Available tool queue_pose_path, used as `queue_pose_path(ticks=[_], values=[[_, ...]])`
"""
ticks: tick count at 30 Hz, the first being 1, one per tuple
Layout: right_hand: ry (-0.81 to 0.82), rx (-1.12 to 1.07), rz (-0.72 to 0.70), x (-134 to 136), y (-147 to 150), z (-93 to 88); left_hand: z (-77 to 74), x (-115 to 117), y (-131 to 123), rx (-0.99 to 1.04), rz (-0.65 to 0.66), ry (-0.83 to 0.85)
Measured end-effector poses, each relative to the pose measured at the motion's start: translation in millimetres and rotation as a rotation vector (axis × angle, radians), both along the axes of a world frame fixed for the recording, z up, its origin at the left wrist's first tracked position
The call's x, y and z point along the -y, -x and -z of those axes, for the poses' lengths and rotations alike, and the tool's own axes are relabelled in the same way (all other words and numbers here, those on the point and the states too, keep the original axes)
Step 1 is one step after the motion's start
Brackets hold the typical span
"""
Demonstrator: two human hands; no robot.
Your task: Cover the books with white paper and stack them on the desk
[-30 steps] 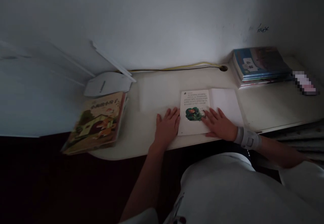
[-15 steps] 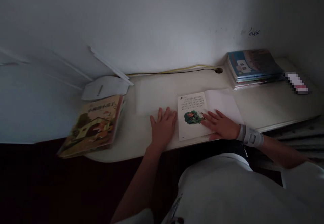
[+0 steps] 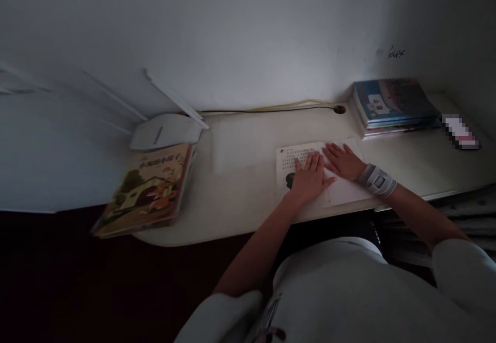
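head view, from my remote seat: i see an open paper book with pale pages (image 3: 346, 190) lying flat near the front edge of a white desk with a rounded end (image 3: 236, 198). the left hand (image 3: 310, 182) rests palm down on the book's printed page, fingers slightly spread, thumb reaching across the fold; it partly covers a dark green picture. the right hand (image 3: 344, 162), wearing a grey-and-white wristband (image 3: 377, 180), lies flat on the book's blank page, fingertips near the fold. i see neither hand gripping anything; both are wide and flattened.

well to the left of the book i find a yellow-brown picture book with a house on its cover (image 3: 149, 190), just in front of a white flat device with long sticks (image 3: 165, 131). beyond the book, a thin yellow cable (image 3: 281, 106) runs along the wall. behind and right of the book sits a stack of blue-covered books (image 3: 395, 103), with a dark-edged phone (image 3: 461, 132) farther right.
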State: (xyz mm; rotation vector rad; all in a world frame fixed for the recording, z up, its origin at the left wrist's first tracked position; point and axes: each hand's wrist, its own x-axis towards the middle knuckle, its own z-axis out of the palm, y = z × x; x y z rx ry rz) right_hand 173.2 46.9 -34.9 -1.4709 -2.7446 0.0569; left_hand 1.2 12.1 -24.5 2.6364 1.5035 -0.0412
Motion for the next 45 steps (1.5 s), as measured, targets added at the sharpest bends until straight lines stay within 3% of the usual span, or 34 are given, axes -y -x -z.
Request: queue_pose_path(ticks=[3, 9, 17, 20, 22, 25, 27, 32, 40, 45], values=[[0.01, -0.001, 0.002, 1.7, -0.7, 5.8, 5.8, -1.1, 4.0, 0.007, 0.018, 0.008], [0.007, 0.0, 0.099, -3.8, -7.8, -1.3, 4.0, -2.7, 11.0, 0.036, -0.001, 0.014], [0.008, 0.014, 0.031, -12.6, -32.3, 8.3, 2.9, -4.4, 13.9, 0.054, 0.051, 0.064], [0.004, 0.033, 0.038, -14.9, -29.6, 4.6, 0.9, -12.7, 28.9, 0.078, 0.125, 0.084], [-0.01, 0.028, 0.027, -14.7, -18.8, -2.5, 0.2, -22.1, 48.6, 0.115, 0.067, 0.038], [-0.068, 0.005, -0.054, -14.1, 9.8, -12.9, 3.7, -37.7, 82.9, 0.162, -0.177, -0.069], [-0.088, 0.008, -0.102, -15.2, 31.4, -15.2, 9.4, -45.0, 100.4, 0.146, -0.26, -0.05], [-0.057, 0.062, -0.036, -18.4, 60.0, -5.7, 22.6, -46.6, 113.2, 0.065, -0.294, 0.009], [-0.047, 0.066, 0.055, -18.2, 53.0, -2.4, 23.4, -42.3, 110.8, 0.124, -0.302, -0.042], [0.02, -0.06, 0.077, -21.4, 48.6, 3.9, 23.8, -43.5, 114.6, 0.321, -0.319, -0.057]])
